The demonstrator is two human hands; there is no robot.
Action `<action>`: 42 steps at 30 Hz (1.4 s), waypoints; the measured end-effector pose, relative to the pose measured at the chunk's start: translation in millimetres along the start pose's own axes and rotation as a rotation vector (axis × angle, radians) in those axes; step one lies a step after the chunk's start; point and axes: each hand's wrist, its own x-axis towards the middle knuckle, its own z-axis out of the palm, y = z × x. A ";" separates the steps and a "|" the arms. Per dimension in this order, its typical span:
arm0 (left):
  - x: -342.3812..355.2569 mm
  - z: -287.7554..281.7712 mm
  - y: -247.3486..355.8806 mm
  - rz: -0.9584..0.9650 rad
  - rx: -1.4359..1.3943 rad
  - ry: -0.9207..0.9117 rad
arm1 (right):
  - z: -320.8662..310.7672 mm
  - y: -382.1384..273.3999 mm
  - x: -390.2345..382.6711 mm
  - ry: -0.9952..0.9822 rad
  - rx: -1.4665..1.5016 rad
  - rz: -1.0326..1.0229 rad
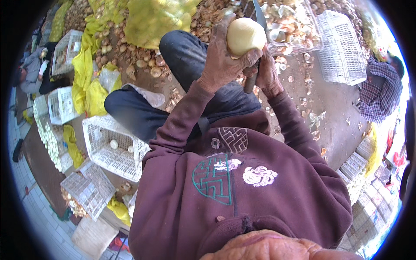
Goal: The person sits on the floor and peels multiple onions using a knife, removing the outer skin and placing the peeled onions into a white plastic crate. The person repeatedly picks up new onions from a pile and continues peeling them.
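Note:
A pale, peeled onion [246, 37] is held up in front of me, with my left hand [220, 58] wrapped round its left side and underside. My right hand [268, 71] is closed round the handle of a knife [260, 16]. The dark blade points away from me, just beyond the onion's right side. Below my fingers the handle's end sticks out. Part of the blade is hidden behind the onion and my fingers, so I cannot tell whether its edge touches the onion.
Past my right hand stands a crate of onion skins [299, 28], beside a white plastic crate [342, 47]. A yellow net sack [151, 21] and loose onions [155, 71] lie ahead. Left is a white crate [112, 149] holding a few onions. Other people [381, 89] sit at both sides.

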 end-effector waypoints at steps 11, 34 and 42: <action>-29.7 -93.7 -14.8 -0.108 -0.073 0.094 | 67.3 -90.6 7.1 -0.277 -0.221 -0.046; -89.4 -107.6 -28.4 -0.262 -0.205 0.479 | 100.4 -56.3 -55.6 -0.303 -0.707 -0.035; -72.5 -93.2 -32.1 -0.347 -1.048 0.785 | 84.9 -6.1 -65.1 -0.072 -0.905 -0.106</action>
